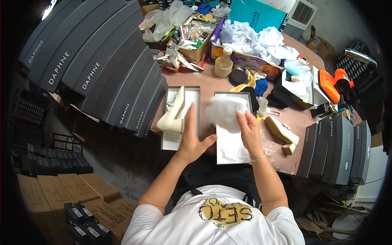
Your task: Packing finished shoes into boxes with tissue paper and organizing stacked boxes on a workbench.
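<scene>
My right hand pinches a crumpled sheet of white tissue paper, blurred by motion, over an open shoebox with more white paper in its near half. My left hand is open, thumb and fingers spread, between that box and a second shallow box part to the left. A cream heeled shoe with a small bow lies on its side across the left box part. Its match, another cream heeled shoe, lies on the table to the right of my right hand.
Tall stacks of dark grey shoeboxes rise on the left, with more shoeboxes at right. Toward the back stand a carton of crumpled white paper, a glue jar and boxes of clutter. An orange tool sits far right.
</scene>
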Demonstrator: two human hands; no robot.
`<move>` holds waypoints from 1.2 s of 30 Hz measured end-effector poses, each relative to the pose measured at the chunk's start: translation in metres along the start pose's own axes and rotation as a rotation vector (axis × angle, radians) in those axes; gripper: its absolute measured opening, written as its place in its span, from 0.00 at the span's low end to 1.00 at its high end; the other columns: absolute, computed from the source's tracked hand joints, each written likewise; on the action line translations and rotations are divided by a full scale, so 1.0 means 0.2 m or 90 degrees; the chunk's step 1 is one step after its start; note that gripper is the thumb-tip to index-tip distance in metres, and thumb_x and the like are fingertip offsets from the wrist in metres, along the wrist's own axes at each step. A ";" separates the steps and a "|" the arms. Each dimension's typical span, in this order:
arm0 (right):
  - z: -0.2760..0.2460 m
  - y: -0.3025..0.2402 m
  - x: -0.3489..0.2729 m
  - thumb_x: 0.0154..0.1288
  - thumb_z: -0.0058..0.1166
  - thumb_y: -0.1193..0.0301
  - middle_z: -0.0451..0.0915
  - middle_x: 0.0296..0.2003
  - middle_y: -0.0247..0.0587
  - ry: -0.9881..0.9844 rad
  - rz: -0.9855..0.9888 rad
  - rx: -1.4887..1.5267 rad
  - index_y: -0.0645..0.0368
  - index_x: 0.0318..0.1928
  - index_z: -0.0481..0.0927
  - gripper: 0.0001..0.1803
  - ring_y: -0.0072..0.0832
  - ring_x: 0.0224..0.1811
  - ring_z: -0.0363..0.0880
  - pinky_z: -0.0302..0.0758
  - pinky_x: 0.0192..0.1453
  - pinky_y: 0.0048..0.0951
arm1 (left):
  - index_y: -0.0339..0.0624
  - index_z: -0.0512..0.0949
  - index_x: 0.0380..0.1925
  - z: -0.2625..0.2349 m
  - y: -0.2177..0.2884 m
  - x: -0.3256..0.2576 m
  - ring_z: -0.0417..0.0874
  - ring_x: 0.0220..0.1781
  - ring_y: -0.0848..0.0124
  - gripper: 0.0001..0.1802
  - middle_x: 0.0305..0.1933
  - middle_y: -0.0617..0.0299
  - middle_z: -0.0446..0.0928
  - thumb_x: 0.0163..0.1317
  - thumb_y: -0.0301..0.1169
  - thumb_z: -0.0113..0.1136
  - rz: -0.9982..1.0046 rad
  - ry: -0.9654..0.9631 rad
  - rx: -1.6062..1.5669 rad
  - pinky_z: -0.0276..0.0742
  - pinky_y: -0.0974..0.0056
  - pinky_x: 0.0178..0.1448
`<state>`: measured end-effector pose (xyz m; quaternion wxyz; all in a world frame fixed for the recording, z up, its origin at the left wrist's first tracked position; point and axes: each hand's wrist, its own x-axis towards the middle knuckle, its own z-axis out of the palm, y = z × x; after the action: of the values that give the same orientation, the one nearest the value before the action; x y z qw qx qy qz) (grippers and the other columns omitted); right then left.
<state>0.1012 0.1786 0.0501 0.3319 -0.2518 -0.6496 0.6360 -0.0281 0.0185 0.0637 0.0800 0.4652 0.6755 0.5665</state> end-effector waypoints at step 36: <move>-0.09 0.18 -0.08 0.72 0.48 0.60 0.81 0.30 0.34 0.062 0.239 0.288 0.63 0.36 0.80 0.18 0.18 0.29 0.79 0.76 0.32 0.20 | 0.43 0.45 0.73 0.15 0.12 -0.17 0.50 0.76 0.65 0.51 0.74 0.54 0.47 0.55 0.30 0.69 -0.184 -0.382 -0.692 0.53 0.58 0.73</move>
<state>0.1215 0.1808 0.0124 0.2870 -0.3168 -0.4167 0.8023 0.0231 0.0135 0.0601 0.5658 0.4009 0.2954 0.6572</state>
